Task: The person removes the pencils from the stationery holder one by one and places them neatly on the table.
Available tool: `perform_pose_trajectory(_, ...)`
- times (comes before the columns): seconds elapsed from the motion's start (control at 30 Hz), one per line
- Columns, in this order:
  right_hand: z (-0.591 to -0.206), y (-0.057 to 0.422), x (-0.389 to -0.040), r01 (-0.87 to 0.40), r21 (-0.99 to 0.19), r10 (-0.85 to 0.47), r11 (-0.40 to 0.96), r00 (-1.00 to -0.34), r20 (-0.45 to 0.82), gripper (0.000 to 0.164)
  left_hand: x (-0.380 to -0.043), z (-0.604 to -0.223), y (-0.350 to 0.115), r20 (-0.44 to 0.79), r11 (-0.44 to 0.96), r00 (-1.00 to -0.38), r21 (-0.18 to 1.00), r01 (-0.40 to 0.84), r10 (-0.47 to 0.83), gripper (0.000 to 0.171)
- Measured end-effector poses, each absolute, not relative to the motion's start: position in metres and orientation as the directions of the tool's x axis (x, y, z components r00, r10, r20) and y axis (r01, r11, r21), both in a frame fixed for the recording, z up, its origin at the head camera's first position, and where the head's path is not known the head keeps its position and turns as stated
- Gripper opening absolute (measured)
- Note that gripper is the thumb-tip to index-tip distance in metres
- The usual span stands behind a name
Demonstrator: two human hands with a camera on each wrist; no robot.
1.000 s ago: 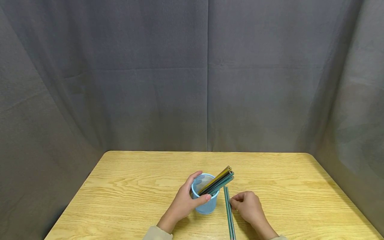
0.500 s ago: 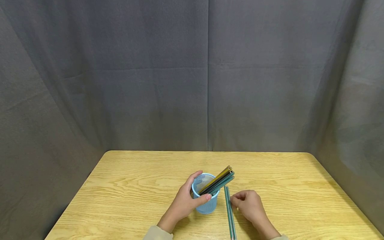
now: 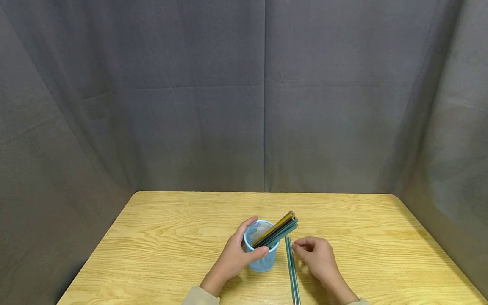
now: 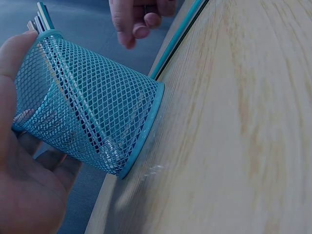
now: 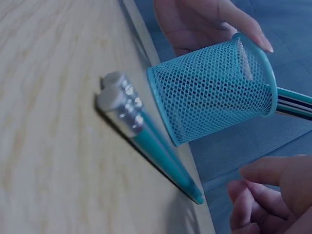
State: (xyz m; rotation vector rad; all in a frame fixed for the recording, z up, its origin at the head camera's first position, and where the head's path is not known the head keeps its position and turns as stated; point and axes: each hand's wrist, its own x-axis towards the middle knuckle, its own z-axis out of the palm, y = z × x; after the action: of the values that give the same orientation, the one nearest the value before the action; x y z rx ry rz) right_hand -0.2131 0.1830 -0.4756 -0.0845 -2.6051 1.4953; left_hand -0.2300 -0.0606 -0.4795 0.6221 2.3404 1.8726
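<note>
My left hand (image 3: 233, 257) grips a light blue mesh pencil cup (image 3: 263, 262), the thumb over its near side and other fingers around the far side. Several pencils (image 3: 280, 228), yellow, black and teal, lean out of the cup towards the right. Beside it, two teal pencils (image 3: 291, 271) lie together on the table; their silver ferrules and white erasers (image 5: 112, 97) show in the right wrist view. My right hand (image 3: 318, 259) is just right of these pencils, near their far ends. Its fingers are loosely curled with nothing between them, and the right wrist view shows them apart from the pencils.
A wood-grain table (image 3: 171, 237) with rounded far corners bears everything. Dark grey curtains (image 3: 198, 127) hang behind it and along both sides.
My right hand has slid slightly forward along the two teal pencils, towards their far ends. The left hand, the cup and the pencils stay practically where they were.
</note>
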Motion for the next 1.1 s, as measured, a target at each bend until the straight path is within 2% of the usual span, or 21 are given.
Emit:
perform_pose_trajectory(0.73, -0.455, 0.177, -0.207, -0.152, -0.912, 0.131, 0.38, -0.968, 0.216, 0.006, -0.23, -0.48, -0.06, 0.177, 0.181, -0.917, 0.95, 0.253, 0.357, 0.076)
perform_pose_trajectory(1.1, -0.451, 0.176, -0.204, -0.177, -0.922, 0.123, 0.343, -0.965, 0.231, 0.006, -0.231, -0.481, -0.06, 0.184, 0.183, -0.916, 0.947, 0.262, 0.357, 0.076)
